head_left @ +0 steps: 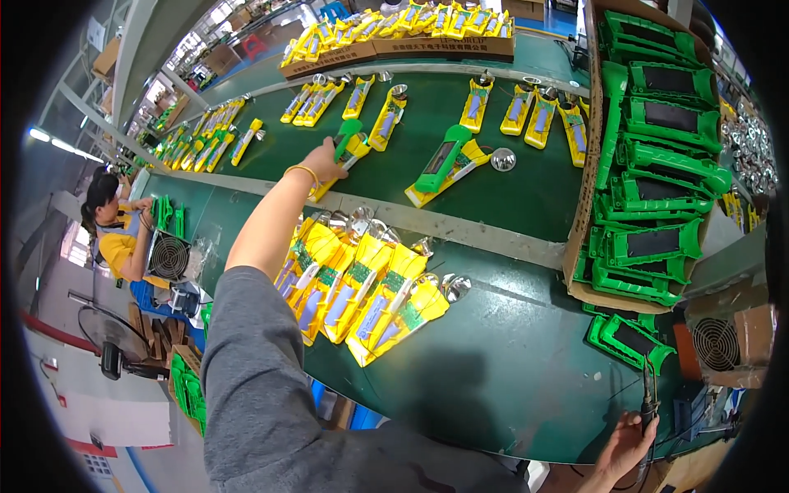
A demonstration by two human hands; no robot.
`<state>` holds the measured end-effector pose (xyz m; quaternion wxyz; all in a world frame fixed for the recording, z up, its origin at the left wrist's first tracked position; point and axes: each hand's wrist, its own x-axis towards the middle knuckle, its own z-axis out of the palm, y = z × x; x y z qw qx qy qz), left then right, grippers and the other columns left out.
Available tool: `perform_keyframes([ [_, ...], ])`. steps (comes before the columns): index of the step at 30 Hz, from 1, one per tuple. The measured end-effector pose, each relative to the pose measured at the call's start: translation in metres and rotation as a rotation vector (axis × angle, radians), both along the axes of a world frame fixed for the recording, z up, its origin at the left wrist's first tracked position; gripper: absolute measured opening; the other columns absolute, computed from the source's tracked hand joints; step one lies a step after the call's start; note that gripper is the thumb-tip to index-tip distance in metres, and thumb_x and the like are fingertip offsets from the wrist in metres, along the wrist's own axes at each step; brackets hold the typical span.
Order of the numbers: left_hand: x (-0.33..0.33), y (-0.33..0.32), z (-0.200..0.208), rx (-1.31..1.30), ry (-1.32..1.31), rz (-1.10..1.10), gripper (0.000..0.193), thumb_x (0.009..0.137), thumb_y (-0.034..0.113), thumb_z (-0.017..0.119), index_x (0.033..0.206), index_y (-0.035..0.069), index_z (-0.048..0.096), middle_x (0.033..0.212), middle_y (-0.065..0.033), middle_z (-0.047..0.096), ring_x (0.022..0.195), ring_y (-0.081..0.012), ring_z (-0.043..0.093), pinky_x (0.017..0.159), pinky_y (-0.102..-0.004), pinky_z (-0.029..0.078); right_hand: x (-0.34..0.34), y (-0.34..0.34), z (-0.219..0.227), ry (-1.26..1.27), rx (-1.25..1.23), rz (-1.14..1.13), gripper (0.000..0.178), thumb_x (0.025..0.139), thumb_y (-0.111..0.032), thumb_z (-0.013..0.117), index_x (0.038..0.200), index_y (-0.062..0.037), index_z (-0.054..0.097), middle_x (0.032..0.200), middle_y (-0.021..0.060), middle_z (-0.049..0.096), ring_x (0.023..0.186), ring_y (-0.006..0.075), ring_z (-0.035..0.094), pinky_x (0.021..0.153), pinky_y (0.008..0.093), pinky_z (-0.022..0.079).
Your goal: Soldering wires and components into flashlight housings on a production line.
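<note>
My left hand [320, 163] reaches out over the dark green belt. Its fingers are closed on a yellow-and-green flashlight body [352, 148], partly hidden by the hand. At the lower right my right hand [629, 448] grips a soldering iron [648, 403], its tip pointing up beside a green cover with a dark panel [629, 340]. Between my arms, several yellow flashlight halves [374, 316] lie in a fanned pile with purple battery cells, green boards and shiny reflectors. Farther along the belt, another green cover [444, 160] rests across a yellow half, next to a round silver reflector [503, 159].
A tall cardboard box [581, 193] of green covers stands at the right, above a small fan [715, 343]. More yellow halves [386, 119] lie along the belt; others fill a long carton [444, 48] behind. A co-worker in yellow [119, 246] sits at the left near another fan [169, 257].
</note>
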<state>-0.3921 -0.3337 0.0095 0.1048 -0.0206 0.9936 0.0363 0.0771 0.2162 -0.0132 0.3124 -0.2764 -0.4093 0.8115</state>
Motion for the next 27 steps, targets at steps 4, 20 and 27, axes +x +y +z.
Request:
perform_keyframes([
  [4, -0.036, -0.039, -0.010, -0.005, 0.230, 0.080, 0.083, 0.063, 0.025, 0.077, 0.127, -0.001, 0.032, 0.108, -0.0266, 0.058, 0.099, -0.0382, 0.059, 0.084, -0.0410, 0.049, -0.012, -0.007, -0.004, 0.008, -0.028, -0.024, 0.021, 0.093, -0.027, 0.052, 0.100, -0.0074, 0.054, 0.078, 0.0027, 0.056, 0.075, 0.0107, 0.052, 0.079, 0.0292, 0.044],
  [20, -0.099, 0.071, -0.061, -0.146, 0.243, -0.066, 0.042, 0.081, 0.033, 0.059, 0.103, -0.003, 0.058, 0.107, -0.0265, 0.060, 0.100, -0.0370, 0.059, 0.084, -0.0444, 0.047, -0.002, -0.015, 0.005, 0.023, -0.009, 0.001, 0.027, 0.091, -0.023, 0.053, 0.114, -0.0088, 0.051, 0.089, 0.0023, 0.059, 0.075, 0.0106, 0.054, 0.082, 0.0353, 0.046],
  [27, -0.012, 0.069, 0.068, 0.242, 0.383, -0.349, 0.035, 0.079, 0.014, 0.061, 0.109, 0.002, 0.047, 0.088, -0.0136, 0.059, 0.078, -0.0216, 0.059, 0.068, -0.0327, 0.047, 0.002, -0.015, 0.019, 0.115, 0.006, -0.002, 0.026, 0.090, -0.022, 0.053, 0.112, -0.0086, 0.052, 0.084, 0.0033, 0.057, 0.075, 0.0132, 0.053, 0.085, 0.0392, 0.043],
])
